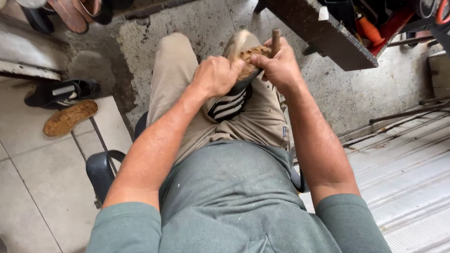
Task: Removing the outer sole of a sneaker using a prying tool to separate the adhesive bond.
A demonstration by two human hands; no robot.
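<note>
A black shoe with white stripes (232, 104) lies upside down on my lap, its rough tan underside (251, 58) facing up. My left hand (218, 75) grips the shoe from the left side, fingers closed over its edge. My right hand (280, 65) is closed around a tool with a brown wooden handle (276, 40), and its thumb presses onto the tan underside. The tool's working end is hidden behind the hand.
A second black shoe (61, 92) and a loose tan sole (70, 117) lie on the tiled floor at left. A dark wooden workbench (323, 33) with orange items stands at upper right. Metal rails (408, 154) run along the right. I sit on a dark stool (101, 171).
</note>
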